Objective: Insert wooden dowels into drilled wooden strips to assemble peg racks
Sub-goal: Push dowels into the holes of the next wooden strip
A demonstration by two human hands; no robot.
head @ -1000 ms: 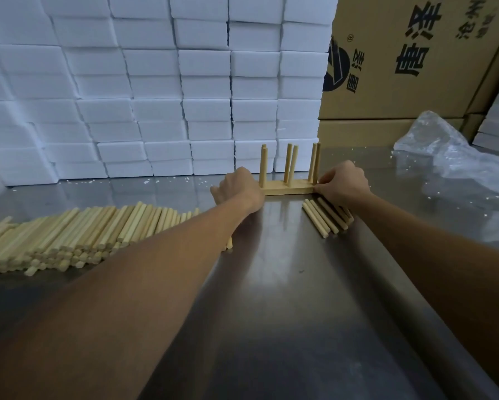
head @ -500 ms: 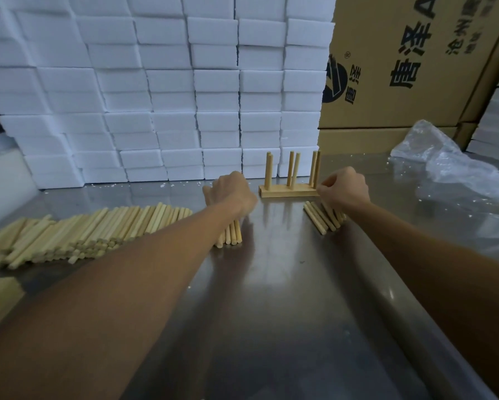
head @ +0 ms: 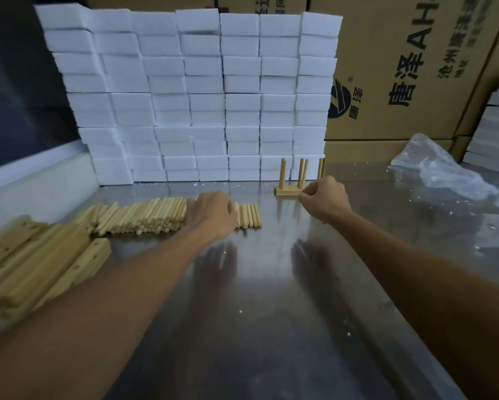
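Strips (head: 40, 269): lay piled at the near left of the table (head: 271, 327), drilled holes facing up. Looked blurry there.

Left hand (head: 210, 215): reached out, palm down, and rested on top of the dowels (head: 144, 215). Covered part of the row. Fingers hidden on the far side and blurred, so could not tell if loose or closed on any.

Dowels: lay flat, side by side, in a long row on the left half of the table, just past the strips. Went on a little to the right of the left hand, with a few more showing there.

Right hand (head: 326, 197): sat farther back, right of the middle. Fingers curled in tight like a fist. Thumb and fingertip met at the right end of the rack (head: 288, 191). Could not tell if pinched on it or only touching.

Rack: stood on the table, near the back, with its pegs up.

Bag (head: 438, 168): lay crumpled at the far right, well apart from the hands.

Foam blocks (head: 213, 96): stood stacked like a white wall behind the rack.

Boxes (head: 415, 67): stood behind and to the right of the blocks, brown, with dark print.
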